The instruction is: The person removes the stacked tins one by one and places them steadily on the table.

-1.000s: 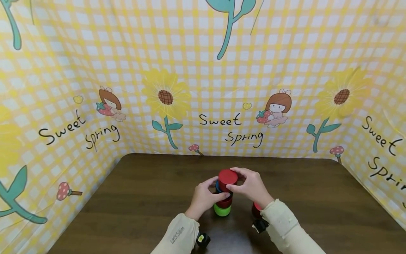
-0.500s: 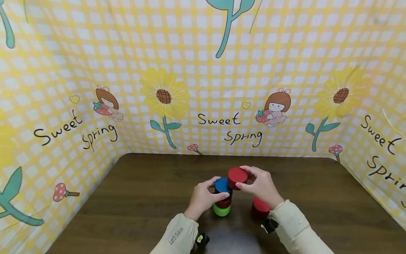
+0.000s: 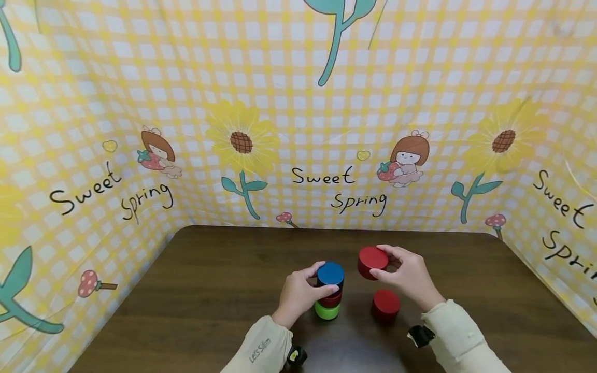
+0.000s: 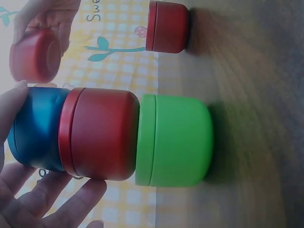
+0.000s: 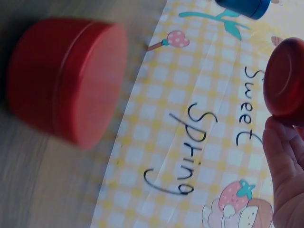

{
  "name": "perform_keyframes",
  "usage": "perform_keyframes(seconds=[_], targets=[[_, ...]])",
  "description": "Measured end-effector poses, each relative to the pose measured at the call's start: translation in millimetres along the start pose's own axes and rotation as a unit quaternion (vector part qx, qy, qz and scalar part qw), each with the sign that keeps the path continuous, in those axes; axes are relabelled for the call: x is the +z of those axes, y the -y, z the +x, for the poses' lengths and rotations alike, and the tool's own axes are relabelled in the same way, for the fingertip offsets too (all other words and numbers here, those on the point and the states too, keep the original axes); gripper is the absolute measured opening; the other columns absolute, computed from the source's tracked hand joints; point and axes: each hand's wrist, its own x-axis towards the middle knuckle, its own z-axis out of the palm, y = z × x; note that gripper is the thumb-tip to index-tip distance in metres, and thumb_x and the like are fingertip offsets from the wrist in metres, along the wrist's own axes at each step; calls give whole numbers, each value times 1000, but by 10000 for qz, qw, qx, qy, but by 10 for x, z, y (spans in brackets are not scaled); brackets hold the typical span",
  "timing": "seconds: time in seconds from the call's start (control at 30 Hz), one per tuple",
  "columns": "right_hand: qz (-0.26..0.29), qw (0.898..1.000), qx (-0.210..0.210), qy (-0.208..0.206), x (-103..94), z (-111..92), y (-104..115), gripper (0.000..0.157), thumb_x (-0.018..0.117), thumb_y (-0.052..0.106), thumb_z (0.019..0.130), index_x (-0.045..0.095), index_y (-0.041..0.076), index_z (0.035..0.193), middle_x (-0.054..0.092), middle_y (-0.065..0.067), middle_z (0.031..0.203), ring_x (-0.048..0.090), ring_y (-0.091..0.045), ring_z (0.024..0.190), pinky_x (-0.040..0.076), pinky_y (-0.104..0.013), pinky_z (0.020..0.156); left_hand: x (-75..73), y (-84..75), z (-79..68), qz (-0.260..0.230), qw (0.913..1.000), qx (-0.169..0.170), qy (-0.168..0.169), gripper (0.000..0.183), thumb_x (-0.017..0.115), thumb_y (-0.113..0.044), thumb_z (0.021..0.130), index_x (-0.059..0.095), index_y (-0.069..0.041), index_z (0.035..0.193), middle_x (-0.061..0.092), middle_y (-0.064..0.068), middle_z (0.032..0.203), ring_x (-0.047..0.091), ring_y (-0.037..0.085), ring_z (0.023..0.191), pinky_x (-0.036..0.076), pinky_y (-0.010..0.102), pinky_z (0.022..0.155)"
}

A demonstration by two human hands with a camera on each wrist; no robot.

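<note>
A stack of small round lidded tins stands mid-table: a green tin (image 4: pixel 178 141) at the bottom, a red tin (image 4: pixel 102 133) in the middle and a blue tin (image 3: pixel 330 272) on top. My left hand (image 3: pixel 298 293) pinches the blue tin between thumb and fingers; in the left wrist view, fingertips also lie alongside the middle red tin. Off to the right of the stack, my right hand (image 3: pixel 412 273) grips another red tin (image 3: pixel 372 261) in the air, its rounded base showing in the right wrist view. Below that hand, a third red tin (image 3: pixel 385 306) stands upright on the table.
The dark wooden table (image 3: pixel 224 280) carries the tins. A yellow checked cloth (image 3: pixel 317 124) with printed flowers and lettering hangs behind it and along both sides. Black wrist devices sit at both cuffs, the right one (image 3: pixel 421 335) near the standing red tin.
My right hand has lifted the red tin off the blue one and carried it to the right. The blue lid and the standing red tin now show fully. My left hand has stayed at the stack.
</note>
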Motion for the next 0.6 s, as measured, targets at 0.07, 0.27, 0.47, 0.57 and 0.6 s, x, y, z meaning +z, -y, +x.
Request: perform_keyframes(seconds=[0.07,0.27,0.47,0.57,0.6], targets=[[-103,9999,-50,-79,-45,-7,-30,43,81,11,76,66,-3,114,68,-11,98,67,-21,82,52,-20,72,1,3,0,-30,10000,8,-28,60,83,-37,74,65,-14,127,69,14,110,66,24,88,53,34,67],[-298,9990,-189,-267,-156,-47,-106,43,82,8,74,66,-4,112,68,-13,97,67,-19,80,53,-22,71,-14,41,1,-141,9999,-60,8,61,83,-36,74,64,-13,128,68,15,112,66,23,88,54,34,68],[-623,9970,-205,-417,-319,-92,-130,44,83,9,73,66,-4,112,68,-14,98,68,-16,80,52,-17,69,-24,39,14,-196,9996,-167,125,61,81,-38,75,64,-16,129,65,14,118,65,23,91,54,35,70],[-767,9956,-208,-491,-386,-125,-153,44,83,9,72,67,-4,111,68,-14,97,67,-12,79,51,-16,68,-9,43,5,-197,9995,-202,132,61,82,-38,75,63,-16,129,67,14,115,65,23,91,54,36,70],[-803,9953,-210,-508,-405,-138,-165,45,84,10,72,67,-4,111,68,-14,97,67,-10,79,51,-16,68,-5,44,2,-206,9995,-209,127,61,82,-38,75,63,-16,129,67,14,115,65,23,91,54,36,70]])
